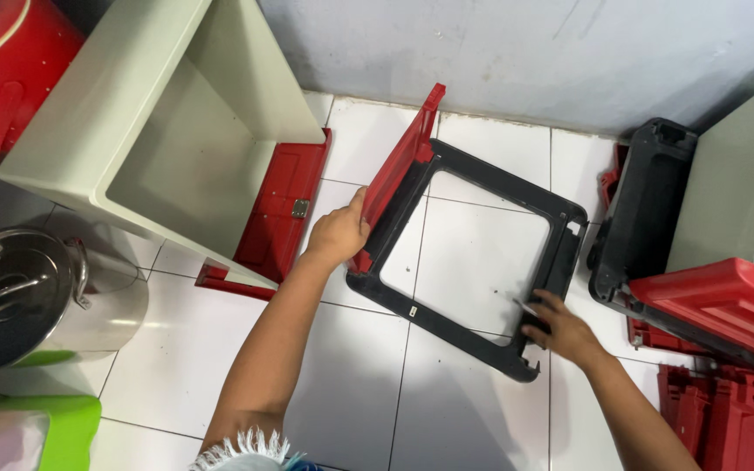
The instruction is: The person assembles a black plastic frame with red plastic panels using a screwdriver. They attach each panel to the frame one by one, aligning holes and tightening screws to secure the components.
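At lower right of the frame, the right hand (562,330) presses a thin tool against the near corner of a black square frame (447,323) lying on the white tiled floor (202,349). At centre, the left hand (339,234) grips the red flap (399,166) hinged to the frame, tilted upward. Beyond, a pale bin shell (133,113) lies at upper left.

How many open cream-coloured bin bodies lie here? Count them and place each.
2: one cream bin body lies on its side at upper left; another cream bin body is cut off at the right edge. More may be hidden.
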